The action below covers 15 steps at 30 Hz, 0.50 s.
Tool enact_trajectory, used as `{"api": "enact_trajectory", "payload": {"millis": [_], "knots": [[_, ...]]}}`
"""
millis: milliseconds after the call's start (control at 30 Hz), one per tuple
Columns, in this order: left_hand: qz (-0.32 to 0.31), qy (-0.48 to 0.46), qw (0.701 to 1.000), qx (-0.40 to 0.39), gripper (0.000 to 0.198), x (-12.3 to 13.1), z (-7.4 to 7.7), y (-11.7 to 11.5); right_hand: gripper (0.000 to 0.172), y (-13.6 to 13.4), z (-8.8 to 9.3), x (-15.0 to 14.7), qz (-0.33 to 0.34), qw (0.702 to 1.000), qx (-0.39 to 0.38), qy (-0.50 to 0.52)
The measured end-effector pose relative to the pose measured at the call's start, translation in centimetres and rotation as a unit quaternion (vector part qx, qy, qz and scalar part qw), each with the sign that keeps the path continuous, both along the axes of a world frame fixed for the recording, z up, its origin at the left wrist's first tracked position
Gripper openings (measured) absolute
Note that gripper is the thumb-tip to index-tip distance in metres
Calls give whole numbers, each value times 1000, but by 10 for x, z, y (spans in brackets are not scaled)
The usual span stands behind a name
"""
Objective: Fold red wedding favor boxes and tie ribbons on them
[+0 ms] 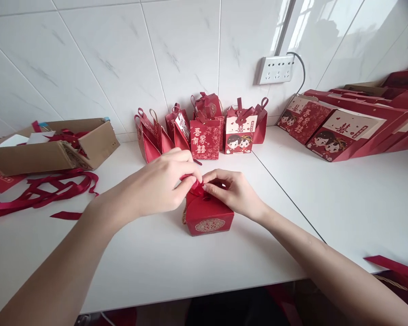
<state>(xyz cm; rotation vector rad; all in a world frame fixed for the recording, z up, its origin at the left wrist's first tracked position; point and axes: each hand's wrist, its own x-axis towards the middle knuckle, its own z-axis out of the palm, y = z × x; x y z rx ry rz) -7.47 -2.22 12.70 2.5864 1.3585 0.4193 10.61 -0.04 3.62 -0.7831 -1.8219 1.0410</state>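
1. A white table (149, 267) stands against a glossy white tiled wall (105, 59) that carries a wall socket (276, 69).
2. On the far left lies an open cardboard box (47, 154), with loose ribbons (44, 188) trailing beside it.
3. A row of folded gift boxes (206, 133) lines the wall. Flat box blanks (343, 131) are stacked at the right.
4. A small red box (209, 219) sits near the table's front edge, between both hands.
5. The left hand (159, 185) has its fingertips pressed together, pinching the red ribbon (197, 188) on top of the box.
6. The right hand (234, 192) pinches the same ribbon from the other side, its remaining fingers curled over the box top.
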Motion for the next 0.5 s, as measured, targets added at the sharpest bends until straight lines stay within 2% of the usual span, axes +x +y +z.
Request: {"api": "enact_trajectory", "payload": {"millis": [133,300,367,500], "knots": [[-39,-66,997,22,20,7,-5,11,11,3,0,1,10,1000,8,12],[-58,-130,990,-21,14,13,-12,25,11,4,0,2,36,999,-11,13],[-56,-154,986,-39,12,15,-15,29,3,5,-2,1,50,998,-35,35],[-5,-209,975,-81,13,14,-28,34,29,7,-8,-1,71,984,-92,132]]}}
